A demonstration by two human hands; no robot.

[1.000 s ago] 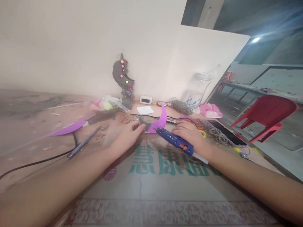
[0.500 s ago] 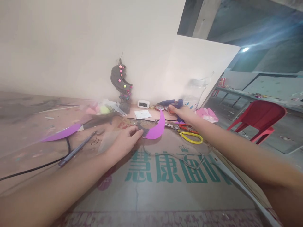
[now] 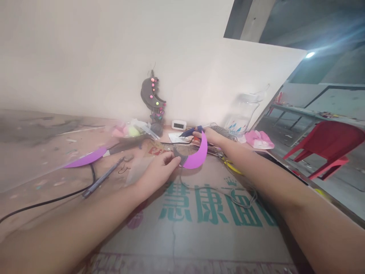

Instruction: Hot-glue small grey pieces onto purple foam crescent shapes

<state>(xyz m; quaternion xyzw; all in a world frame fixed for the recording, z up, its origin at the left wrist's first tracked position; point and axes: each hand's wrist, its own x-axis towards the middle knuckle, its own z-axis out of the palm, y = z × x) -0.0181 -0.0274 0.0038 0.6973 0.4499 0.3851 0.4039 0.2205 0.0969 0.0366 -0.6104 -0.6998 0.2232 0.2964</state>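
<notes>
My left hand [image 3: 156, 171] pinches the grey end of a purple crescent-shaped foam piece [image 3: 197, 156] that stands on edge on the cardboard sheet [image 3: 205, 217]. My right hand [image 3: 212, 136] reaches far across, behind the crescent, and grips a blue glue gun [image 3: 191, 132] whose nozzle points left over a white paper slip. The right hand's fingers are partly hidden behind the crescent.
A dark crescent ornament with coloured beads [image 3: 152, 97] leans on the wall. Beside it are a small white clock [image 3: 178, 124], a clear jar [image 3: 242, 114], a pink bag [image 3: 259, 139] and a second purple crescent [image 3: 85, 157]. A black cable and pen [image 3: 102, 177] lie left. A red chair [image 3: 327, 144] stands right.
My right hand carried the glue gun away from the near cardboard to the back of the table, then swung it left behind the crescent. My left hand kept its pinch on the crescent.
</notes>
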